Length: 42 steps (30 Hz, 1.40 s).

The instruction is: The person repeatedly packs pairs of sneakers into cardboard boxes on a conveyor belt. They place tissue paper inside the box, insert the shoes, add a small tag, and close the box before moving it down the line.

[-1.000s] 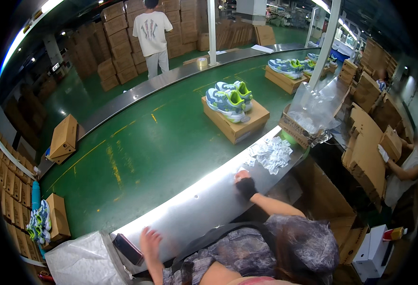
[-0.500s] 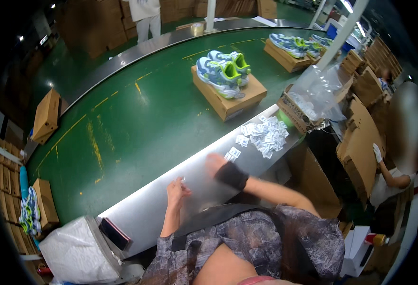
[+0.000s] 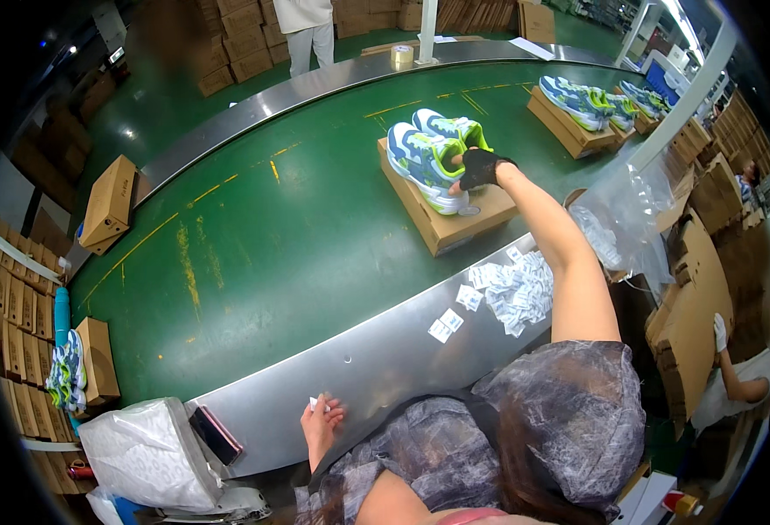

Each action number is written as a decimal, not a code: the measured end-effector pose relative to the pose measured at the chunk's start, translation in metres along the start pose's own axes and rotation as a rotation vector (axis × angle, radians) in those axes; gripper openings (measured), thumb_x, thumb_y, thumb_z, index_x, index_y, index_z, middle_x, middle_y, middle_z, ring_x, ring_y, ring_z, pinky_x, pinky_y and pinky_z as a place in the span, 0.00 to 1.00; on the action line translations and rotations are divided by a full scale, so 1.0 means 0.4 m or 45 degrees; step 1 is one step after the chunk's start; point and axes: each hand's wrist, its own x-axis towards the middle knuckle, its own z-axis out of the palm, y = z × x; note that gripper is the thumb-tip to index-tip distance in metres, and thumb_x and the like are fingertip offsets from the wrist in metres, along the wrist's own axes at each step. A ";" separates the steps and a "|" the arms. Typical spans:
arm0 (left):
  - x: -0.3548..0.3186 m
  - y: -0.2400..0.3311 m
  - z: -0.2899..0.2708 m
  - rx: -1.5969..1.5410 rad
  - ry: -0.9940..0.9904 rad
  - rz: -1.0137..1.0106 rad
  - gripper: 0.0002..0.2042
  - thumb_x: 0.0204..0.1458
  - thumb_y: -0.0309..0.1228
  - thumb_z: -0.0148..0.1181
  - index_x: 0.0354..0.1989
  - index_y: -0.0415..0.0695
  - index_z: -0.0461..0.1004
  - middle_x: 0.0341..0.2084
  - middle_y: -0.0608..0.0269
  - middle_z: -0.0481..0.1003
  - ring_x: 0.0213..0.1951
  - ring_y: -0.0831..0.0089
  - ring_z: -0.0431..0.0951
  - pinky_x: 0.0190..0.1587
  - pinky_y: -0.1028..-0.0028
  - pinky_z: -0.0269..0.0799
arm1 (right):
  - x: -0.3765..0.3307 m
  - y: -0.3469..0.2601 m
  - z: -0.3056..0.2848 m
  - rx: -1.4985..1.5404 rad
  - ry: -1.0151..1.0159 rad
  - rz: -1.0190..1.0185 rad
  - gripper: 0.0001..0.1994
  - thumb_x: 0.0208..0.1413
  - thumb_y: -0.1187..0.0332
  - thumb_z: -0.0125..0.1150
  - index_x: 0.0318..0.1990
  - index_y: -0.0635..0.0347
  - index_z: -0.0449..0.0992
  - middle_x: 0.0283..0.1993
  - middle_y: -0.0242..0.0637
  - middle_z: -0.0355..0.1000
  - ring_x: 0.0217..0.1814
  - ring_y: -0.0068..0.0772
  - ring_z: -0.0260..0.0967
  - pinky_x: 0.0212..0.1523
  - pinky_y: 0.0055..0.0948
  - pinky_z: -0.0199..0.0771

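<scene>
My right hand (image 3: pixel 479 169), in a black fingerless wrist support, is reached out over the green conveyor belt. Its fingers are closed at the heel and collar of the nearer blue, white and lime sneaker (image 3: pixel 423 166). That sneaker and its mate (image 3: pixel 440 125) sit on a brown shoebox (image 3: pixel 442 226). Close to my body, above the metal ledge (image 3: pixel 332 367), my left hand (image 3: pixel 320 427) pinches a small white packet (image 3: pixel 316 403). A heap of similar white packets (image 3: pixel 518 293) lies on the ledge beside my right forearm, with a few loose packets (image 3: pixel 446 325) left of it.
More sneakers on boxes (image 3: pixel 573 103) stand farther right on the belt (image 3: pixel 253 262). A clear plastic bag (image 3: pixel 625 210) rises beyond the heap. At left are a white bag (image 3: pixel 148 451), a dark phone-like case (image 3: pixel 216 433) and a tilted shoebox (image 3: pixel 109 206). A gloved co-worker's hand (image 3: pixel 720 332) holds cardboard at right.
My right hand has moved from above the ledge, up and right, onto the near sneaker's heel. My left hand has dropped closer to my body. The view has shifted slightly.
</scene>
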 end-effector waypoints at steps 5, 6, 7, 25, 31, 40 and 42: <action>-0.002 0.015 -0.001 0.072 0.037 -0.007 0.13 0.51 0.38 0.52 0.35 0.39 0.69 0.17 0.61 0.71 0.16 0.75 0.72 0.16 0.79 0.67 | -0.011 0.026 0.126 0.159 0.437 -0.199 0.31 0.32 0.46 0.64 0.40 0.62 0.73 0.42 0.48 0.65 0.46 0.46 0.64 0.46 0.34 0.63; 0.004 0.030 -0.003 0.060 0.061 0.063 0.13 0.51 0.40 0.52 0.33 0.40 0.69 0.16 0.62 0.70 0.13 0.75 0.70 0.13 0.80 0.65 | -0.032 0.000 0.145 0.182 0.525 -0.310 0.30 0.34 0.46 0.63 0.39 0.63 0.73 0.40 0.49 0.67 0.45 0.46 0.64 0.46 0.35 0.62; 0.009 0.059 -0.007 0.128 0.101 0.129 0.14 0.52 0.41 0.50 0.34 0.41 0.69 0.17 0.61 0.70 0.12 0.75 0.70 0.12 0.79 0.65 | -0.066 -0.045 0.146 0.142 0.511 -0.395 0.28 0.37 0.47 0.61 0.38 0.64 0.73 0.39 0.50 0.67 0.44 0.47 0.63 0.46 0.37 0.62; 0.220 0.240 0.244 1.268 -0.268 0.491 0.14 0.46 0.37 0.49 0.25 0.38 0.76 0.18 0.58 0.74 0.24 0.71 0.71 0.29 0.72 0.65 | -0.245 -0.362 0.357 0.641 0.551 -0.979 0.19 0.43 0.59 0.60 0.42 0.59 0.67 0.50 0.47 0.61 0.43 0.46 0.67 0.42 0.38 0.68; 0.199 0.224 0.275 0.943 -0.369 0.348 0.12 0.48 0.33 0.49 0.30 0.37 0.74 0.24 0.61 0.75 0.25 0.76 0.72 0.30 0.77 0.67 | -0.137 -0.137 0.352 -0.334 0.367 -0.295 0.24 0.49 0.66 0.45 0.54 0.66 0.57 0.49 0.58 0.61 0.30 0.45 0.71 0.28 0.36 0.71; 0.170 0.279 0.336 0.830 -0.305 0.400 0.18 0.53 0.42 0.47 0.42 0.39 0.70 0.30 0.62 0.74 0.32 0.75 0.73 0.33 0.75 0.66 | -0.116 -0.224 0.252 -0.313 0.188 -0.382 0.26 0.46 0.64 0.49 0.54 0.66 0.59 0.55 0.58 0.56 0.34 0.39 0.71 0.31 0.35 0.69; 0.165 0.282 0.370 0.874 -0.319 0.420 0.19 0.53 0.43 0.47 0.42 0.39 0.70 0.31 0.62 0.74 0.33 0.75 0.73 0.32 0.75 0.66 | -0.064 -0.163 0.329 -0.372 0.231 -0.372 0.27 0.45 0.66 0.49 0.55 0.67 0.57 0.56 0.59 0.55 0.35 0.43 0.71 0.32 0.35 0.70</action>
